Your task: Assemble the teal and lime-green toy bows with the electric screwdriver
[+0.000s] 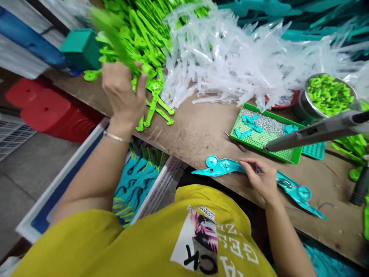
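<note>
My left hand (pixel 123 88) is raised at the lime-green pile, its fingers closed round a long lime-green plastic part (pixel 115 36) that is smeared by motion. More lime-green plastic parts (pixel 155 104) lie on the workbench beside that hand. Near the bench's front edge, my right hand (pixel 261 179) pinches the middle of a long teal plastic shell (pixel 223 166). The shell lies with its hollow side up and has round seats near both pointed ends. Thin wires and a small metal piece show in its right half. My right fingers cover its middle.
A grey electric screwdriver (pixel 317 132) reaches over a green tray (pixel 294 157) of small metal pieces and teal bits. Behind lie translucent white parts (pixel 221 57). A metal bowl (pixel 305 100) holds small green pieces. Below left, a crate (pixel 67 181) holds teal parts; red stools (pixel 49 111) stand nearby.
</note>
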Tool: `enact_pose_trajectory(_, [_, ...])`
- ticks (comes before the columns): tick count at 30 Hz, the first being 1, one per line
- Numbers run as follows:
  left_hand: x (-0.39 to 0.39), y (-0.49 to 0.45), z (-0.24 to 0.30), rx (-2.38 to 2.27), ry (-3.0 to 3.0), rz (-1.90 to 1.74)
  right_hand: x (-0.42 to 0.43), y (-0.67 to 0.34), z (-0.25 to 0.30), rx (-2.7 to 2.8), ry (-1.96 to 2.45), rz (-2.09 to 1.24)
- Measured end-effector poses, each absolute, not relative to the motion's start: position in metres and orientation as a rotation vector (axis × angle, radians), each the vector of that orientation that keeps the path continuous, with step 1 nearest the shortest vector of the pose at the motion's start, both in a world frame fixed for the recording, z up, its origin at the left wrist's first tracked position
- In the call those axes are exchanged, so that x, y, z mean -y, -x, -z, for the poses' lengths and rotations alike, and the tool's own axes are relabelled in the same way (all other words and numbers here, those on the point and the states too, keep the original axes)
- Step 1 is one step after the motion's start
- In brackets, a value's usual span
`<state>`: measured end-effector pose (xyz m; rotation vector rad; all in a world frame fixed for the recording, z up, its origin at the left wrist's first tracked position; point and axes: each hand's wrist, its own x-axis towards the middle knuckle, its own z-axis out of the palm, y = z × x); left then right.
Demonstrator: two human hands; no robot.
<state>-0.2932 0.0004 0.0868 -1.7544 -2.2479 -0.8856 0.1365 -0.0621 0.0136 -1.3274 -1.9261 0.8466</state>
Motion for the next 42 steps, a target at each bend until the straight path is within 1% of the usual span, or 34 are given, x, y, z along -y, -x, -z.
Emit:
enact_pose_trajectory(2, [0.029,0.243,-0.075,2.406,1.984,1.459,0.059,-0.134,-0.007,1.976,1.301,-0.857])
enact_pose_trajectory(5, [0.069,0.177,-0.041,2.598,2.314,1.591,0.055,-0.136,0.002,2.002,1.301,-0.853])
enact_pose_trajectory(6, [0.078,0.162,-0.029,2.794,2.343,1.783,0.055,-0.138,0.004,2.005,1.303,-0.85])
enact_pose_trajectory(9, [0.093,0.137,-0.005,3.172,2.086,2.23,0.056,-0.143,0.006,2.006,1.313,-0.827])
enact_pose_trajectory(11, [0.095,0.132,0.002,3.217,1.925,2.385,0.058,-0.145,0.006,2.011,1.322,-0.814])
enact_pose_trajectory(13, [0.094,0.13,0.006,3.209,1.852,2.458,0.059,-0.147,0.005,2.021,1.328,-0.8])
enact_pose_trajectory(15, [0.092,0.128,0.009,3.219,1.857,2.439,0.061,-0.149,0.004,2.021,1.338,-0.782])
enact_pose_trajectory(17, [0.093,0.125,0.011,3.25,1.893,2.313,0.063,-0.152,0.004,2.002,1.359,-0.771])
enact_pose_trajectory(18, [0.094,0.124,0.012,3.259,1.933,2.181,0.064,-0.154,0.003,1.99,1.371,-0.769])
enact_pose_trajectory(20, [0.097,0.122,0.011,3.191,2.035,1.782,0.065,-0.159,0.003,1.975,1.394,-0.771])
enact_pose_trajectory(21, [0.099,0.122,0.01,3.078,2.085,1.572,0.066,-0.162,0.003,1.972,1.404,-0.772])
enact_pose_trajectory(23, [0.103,0.124,0.006,2.689,2.249,1.257,0.066,-0.168,0.003,1.971,1.427,-0.776])
enact_pose_trajectory(27, [0.107,0.128,0.004,1.78,2.832,0.979,0.065,-0.178,0.003,1.952,1.489,-0.791])
enact_pose_trajectory(28, [0.107,0.129,0.006,1.646,2.935,0.941,0.064,-0.179,0.002,1.95,1.507,-0.803])
enact_pose_trajectory(30, [0.107,0.129,0.011,1.563,3.017,0.912,0.064,-0.178,-0.002,1.946,1.545,-0.838])
enact_pose_trajectory(34, [0.106,0.126,0.012,1.685,3.016,0.932,0.061,-0.162,-0.02,1.909,1.527,-0.98])
enact_pose_trajectory(38, [0.107,0.118,-0.005,1.833,2.946,1.032,0.048,-0.133,-0.04,1.974,1.327,-1.265])
enact_pose_trajectory(42, [0.109,0.11,-0.019,1.985,2.772,1.025,0.034,-0.107,-0.044,2.119,1.149,-1.442])
